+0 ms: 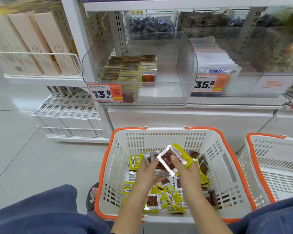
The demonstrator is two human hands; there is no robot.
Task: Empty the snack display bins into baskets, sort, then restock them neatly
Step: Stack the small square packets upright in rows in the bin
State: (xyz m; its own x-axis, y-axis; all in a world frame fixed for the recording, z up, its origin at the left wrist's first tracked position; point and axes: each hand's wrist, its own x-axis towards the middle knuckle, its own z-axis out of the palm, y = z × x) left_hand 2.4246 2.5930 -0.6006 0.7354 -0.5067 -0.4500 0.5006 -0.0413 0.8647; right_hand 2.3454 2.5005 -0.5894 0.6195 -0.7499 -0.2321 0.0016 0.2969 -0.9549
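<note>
Both hands, left hand and right hand, pinch a sachet stack over the basket; the half-stocked bin lies at twelve o'clock, the right hand marginally nearer its bare side.

We count two white baskets with orange rims: the near basket and, to its right, a second basket cut by the frame edge. Two hands are over the near basket, left hand and right hand. Above it stand two orange price tags, one reading 13.8, one 35.8. The snack packets inside the near basket are too many and too overlapped for us to count.
</note>
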